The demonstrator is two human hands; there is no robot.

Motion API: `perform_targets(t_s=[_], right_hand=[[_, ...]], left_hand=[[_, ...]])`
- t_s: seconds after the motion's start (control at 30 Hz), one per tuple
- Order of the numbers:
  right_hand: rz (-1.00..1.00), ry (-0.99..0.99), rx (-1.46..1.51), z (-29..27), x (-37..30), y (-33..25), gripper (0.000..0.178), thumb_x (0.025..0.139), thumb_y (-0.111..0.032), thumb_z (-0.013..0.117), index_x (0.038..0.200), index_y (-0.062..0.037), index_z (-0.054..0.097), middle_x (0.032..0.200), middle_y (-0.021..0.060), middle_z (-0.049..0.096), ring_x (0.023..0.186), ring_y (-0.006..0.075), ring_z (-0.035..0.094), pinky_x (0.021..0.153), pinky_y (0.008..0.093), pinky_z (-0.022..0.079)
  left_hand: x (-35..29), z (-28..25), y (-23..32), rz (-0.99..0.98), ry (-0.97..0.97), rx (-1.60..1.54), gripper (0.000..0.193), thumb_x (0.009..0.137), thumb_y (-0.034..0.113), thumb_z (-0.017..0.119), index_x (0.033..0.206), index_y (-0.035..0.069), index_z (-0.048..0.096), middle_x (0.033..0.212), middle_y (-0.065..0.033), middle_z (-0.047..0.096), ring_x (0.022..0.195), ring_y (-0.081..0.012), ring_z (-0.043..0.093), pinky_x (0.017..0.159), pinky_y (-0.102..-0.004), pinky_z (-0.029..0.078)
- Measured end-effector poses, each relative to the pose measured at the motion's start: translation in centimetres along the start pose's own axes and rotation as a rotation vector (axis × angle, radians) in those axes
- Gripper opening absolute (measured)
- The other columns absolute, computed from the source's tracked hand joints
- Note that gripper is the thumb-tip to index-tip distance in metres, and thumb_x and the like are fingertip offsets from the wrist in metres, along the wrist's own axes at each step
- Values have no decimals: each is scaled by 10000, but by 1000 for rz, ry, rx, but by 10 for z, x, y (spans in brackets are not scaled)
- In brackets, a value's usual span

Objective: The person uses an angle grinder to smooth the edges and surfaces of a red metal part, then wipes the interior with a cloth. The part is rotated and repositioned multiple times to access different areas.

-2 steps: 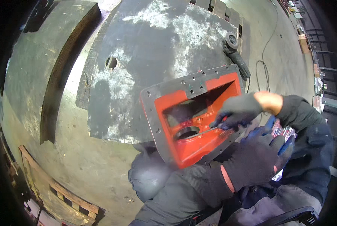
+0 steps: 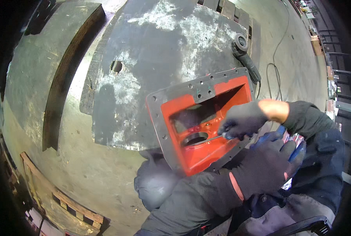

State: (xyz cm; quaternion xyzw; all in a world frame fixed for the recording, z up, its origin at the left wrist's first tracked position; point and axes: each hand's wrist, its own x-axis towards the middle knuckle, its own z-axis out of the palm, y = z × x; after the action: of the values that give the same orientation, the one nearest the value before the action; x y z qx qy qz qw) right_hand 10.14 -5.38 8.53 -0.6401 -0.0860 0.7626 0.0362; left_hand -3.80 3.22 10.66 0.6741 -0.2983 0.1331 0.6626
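Note:
A red-painted metal housing (image 2: 201,160) with a dark, bolt-holed flange lies open side up at the table's near edge. My right hand (image 2: 244,120), in a dark glove, reaches over its right side with curled fingers. From that hand a thin metal rod (image 2: 214,139) points left to the round bore (image 2: 195,138) inside the housing; its handle is hidden in my grip. My left hand (image 2: 267,163), in a dark glove with blue parts, is bent at the housing's near right side. Shiny crinkled material (image 2: 292,138) shows around its fingers; what it grips is unclear.
An angle grinder (image 2: 246,59) lies on the scuffed dark tabletop (image 2: 152,74), beyond the housing, its cord (image 2: 278,74) trailing across the floor. A second dark slab (image 2: 42,67) stands to the left. A wooden pallet (image 2: 61,196) is at the lower left.
My right hand has shifted slightly left and down, turning a little with the rod. The left hand and the housing look unmoved.

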Motion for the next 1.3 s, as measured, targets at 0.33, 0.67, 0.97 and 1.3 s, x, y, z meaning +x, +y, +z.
perform_targets(t_s=[0.33, 0.67, 0.97, 1.3], right_hand=[[-187, 13, -114, 0, -14, -2, 240, 1024, -211, 614, 1178, -41, 683, 823, 64, 719, 648, 168, 626, 626, 352, 520], [-115, 131, -103, -11, -45, 18, 338, 972, -223, 679, 1259, -46, 703, 949, 108, 749, 815, 198, 701, 760, 382, 544], [-418, 355, -202, 32, -15, 38, 427, 951, -191, 733, 1360, -78, 680, 1116, 188, 762, 975, 347, 729, 819, 441, 554], [-377, 684, 345, 180, -96, 144, 459, 931, -275, 755, 1314, -28, 704, 1166, 134, 762, 1050, 238, 721, 910, 393, 547]], left_hand=[[1, -3, 1, 29, 75, -11, 475, 870, 266, 670, 1276, 21, 659, 1115, -179, 697, 989, -346, 713, 965, -494, 551], [1, -2, -3, 47, 59, -45, 467, 941, 245, 612, 1330, -10, 649, 1132, -209, 694, 969, -353, 691, 985, -516, 526], [-1, 3, -3, 39, -46, -70, 402, 945, 236, 610, 1281, 24, 676, 1085, -208, 699, 1038, -349, 709, 1004, -498, 524], [-6, 8, 2, 117, -69, -108, 339, 900, 200, 645, 1186, 25, 693, 1005, -146, 679, 921, -322, 689, 932, -472, 541]])
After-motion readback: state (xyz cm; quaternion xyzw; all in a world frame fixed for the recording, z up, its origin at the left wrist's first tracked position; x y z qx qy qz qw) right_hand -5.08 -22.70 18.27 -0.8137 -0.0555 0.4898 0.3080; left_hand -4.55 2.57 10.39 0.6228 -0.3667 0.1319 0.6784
